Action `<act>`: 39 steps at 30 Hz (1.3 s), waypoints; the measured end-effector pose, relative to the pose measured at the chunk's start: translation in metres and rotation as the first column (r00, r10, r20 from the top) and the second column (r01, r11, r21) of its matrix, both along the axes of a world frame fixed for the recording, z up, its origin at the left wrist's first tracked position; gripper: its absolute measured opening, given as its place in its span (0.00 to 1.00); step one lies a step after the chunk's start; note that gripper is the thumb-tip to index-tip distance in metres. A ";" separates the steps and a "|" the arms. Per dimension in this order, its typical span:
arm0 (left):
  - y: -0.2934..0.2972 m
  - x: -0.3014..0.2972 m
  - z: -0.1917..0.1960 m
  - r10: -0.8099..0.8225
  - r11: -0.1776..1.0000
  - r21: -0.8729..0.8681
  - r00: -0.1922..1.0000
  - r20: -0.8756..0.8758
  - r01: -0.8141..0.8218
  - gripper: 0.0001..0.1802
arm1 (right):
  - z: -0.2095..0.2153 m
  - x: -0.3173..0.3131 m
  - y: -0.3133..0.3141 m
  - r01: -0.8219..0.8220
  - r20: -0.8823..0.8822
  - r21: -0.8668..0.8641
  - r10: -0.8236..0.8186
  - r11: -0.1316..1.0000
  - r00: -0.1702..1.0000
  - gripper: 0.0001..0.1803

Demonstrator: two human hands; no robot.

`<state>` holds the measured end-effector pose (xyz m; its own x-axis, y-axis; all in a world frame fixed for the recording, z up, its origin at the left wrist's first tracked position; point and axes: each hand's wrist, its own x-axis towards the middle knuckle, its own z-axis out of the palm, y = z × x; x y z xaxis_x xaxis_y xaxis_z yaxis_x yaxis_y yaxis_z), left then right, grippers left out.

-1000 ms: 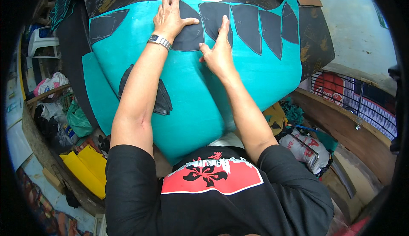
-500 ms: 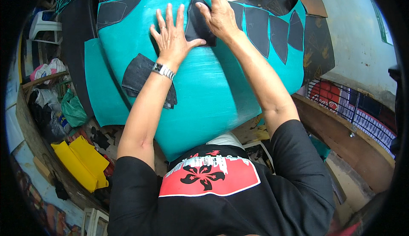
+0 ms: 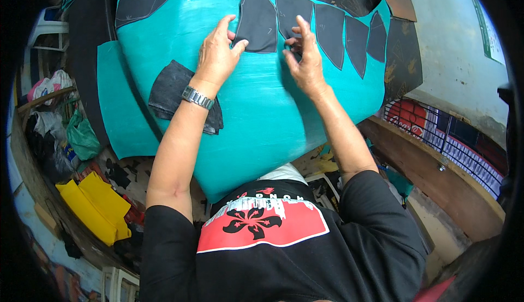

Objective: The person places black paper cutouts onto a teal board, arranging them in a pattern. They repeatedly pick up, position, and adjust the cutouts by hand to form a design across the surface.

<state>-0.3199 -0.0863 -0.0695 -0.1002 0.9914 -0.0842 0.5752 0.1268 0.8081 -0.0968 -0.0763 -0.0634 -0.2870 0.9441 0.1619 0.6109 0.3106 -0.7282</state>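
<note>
A large turquoise sheet (image 3: 251, 100) lies in front of me, with several dark cut pieces on its far part. My left hand (image 3: 217, 54) is at the lower left edge of a pointed black piece (image 3: 256, 22), its thumb and forefinger apart and the other fingers partly curled. To the right, my right hand (image 3: 307, 62) hovers with loosely bent fingers near the lower edge of a neighbouring black piece (image 3: 295, 12). I see nothing held in either hand. A small stack of dark pieces (image 3: 177, 92) lies beside my left forearm.
More dark pieces lie to the right, including a curved piece (image 3: 329, 34), and a dark piece (image 3: 143, 4) at the far left. Folded yellow material (image 3: 95, 206) and a green bag (image 3: 83, 135) are at the lower left. A wooden ledge (image 3: 426, 165) runs along the right.
My right hand has come off the pointed black piece, moving nearer and to the right. My left hand's spread fingers have drawn in. The view has shifted slightly.
</note>
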 end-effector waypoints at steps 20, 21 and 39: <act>0.011 0.012 -0.016 -0.032 0.999 -0.007 0.986 0.163 0.034 0.35 | -0.002 -0.049 0.050 0.037 -0.154 0.057 -0.028 0.998 0.988 0.51; 0.009 0.013 -0.016 -0.040 0.999 -0.006 0.991 0.124 0.041 0.37 | 0.003 -0.046 0.066 0.075 -0.100 -0.052 -0.080 0.996 0.992 0.46; 0.017 0.008 -0.026 0.147 0.986 -0.118 0.958 0.248 -0.121 0.40 | 0.047 -0.037 0.119 -0.336 -0.154 -0.392 0.298 0.856 0.942 0.45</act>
